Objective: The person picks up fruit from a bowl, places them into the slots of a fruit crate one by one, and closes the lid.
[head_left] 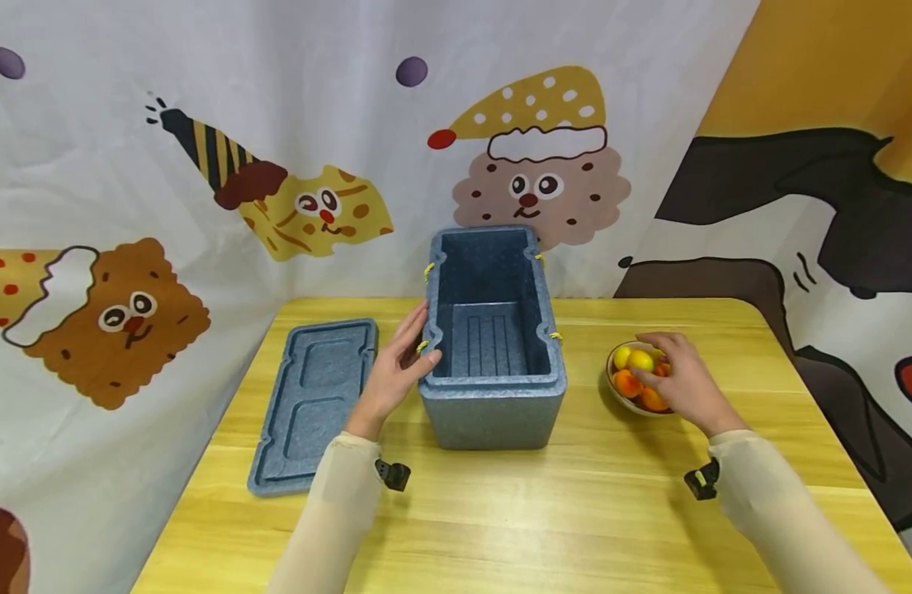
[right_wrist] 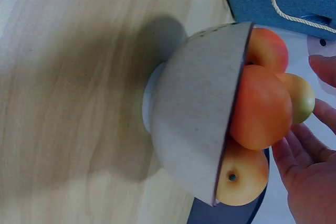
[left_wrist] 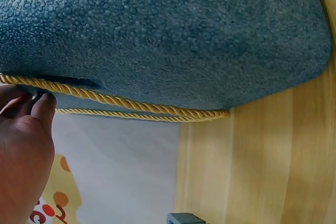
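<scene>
One loosely spread right hand (head_left: 682, 384) reaches over a yellow fruit (head_left: 640, 360) in the bowl (right_wrist: 194, 103) beneath it; probably light, firm, slippery, best cupped round its sides, roundish without clear long axis. The relaxed left hand (head_left: 396, 367) touches the box (head_left: 493, 421) to its right, lengthwise forward.

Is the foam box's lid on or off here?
Off: the lid lies on the wooden table, to the left of the foam box, whose hollow inside shows.

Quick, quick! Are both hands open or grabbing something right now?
Left hand: open, touching the blue-gray box.
Right hand: open, at the fruit in the bowl.
</scene>
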The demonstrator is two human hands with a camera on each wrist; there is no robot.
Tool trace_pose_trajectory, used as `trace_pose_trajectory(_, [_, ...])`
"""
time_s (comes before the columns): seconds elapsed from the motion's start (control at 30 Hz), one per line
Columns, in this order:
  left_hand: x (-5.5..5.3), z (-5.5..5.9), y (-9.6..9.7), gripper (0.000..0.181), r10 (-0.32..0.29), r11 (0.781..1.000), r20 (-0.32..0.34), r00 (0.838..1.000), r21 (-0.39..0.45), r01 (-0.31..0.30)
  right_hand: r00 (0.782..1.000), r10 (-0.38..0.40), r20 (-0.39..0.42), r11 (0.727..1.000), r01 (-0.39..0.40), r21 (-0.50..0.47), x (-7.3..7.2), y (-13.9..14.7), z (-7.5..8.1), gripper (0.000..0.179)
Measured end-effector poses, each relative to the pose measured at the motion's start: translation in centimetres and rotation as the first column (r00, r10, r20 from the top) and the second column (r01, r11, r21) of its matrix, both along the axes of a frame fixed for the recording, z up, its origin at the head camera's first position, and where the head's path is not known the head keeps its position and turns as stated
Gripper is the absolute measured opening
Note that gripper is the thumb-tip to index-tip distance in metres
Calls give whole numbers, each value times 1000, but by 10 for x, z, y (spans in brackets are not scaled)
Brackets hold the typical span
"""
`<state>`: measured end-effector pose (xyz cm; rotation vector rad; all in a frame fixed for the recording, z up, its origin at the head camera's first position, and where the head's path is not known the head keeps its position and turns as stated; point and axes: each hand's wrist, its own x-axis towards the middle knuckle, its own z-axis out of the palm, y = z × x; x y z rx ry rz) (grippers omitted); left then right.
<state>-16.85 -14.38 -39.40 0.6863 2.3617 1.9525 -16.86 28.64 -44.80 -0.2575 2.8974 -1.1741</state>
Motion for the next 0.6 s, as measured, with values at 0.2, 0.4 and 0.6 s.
trace_pose_trajectory(0.2, [0,-4,-2,64,-12,999,-2,1000,29,12,1000,-7,22,1000,7,19,-2,-2,-4,53])
trace_pose_trajectory(0.4, [-2,-7,-2,62,-8,998,-10,1000,62,9,1000,-15,7,1000,15,28,-5,-4,-6,51])
trace_pose_trajectory(0.6, [-4,-12,0,62,-23,995,-31,999,96,26,1000,-9,-20,998,10,55,-5,-3,-10,45])
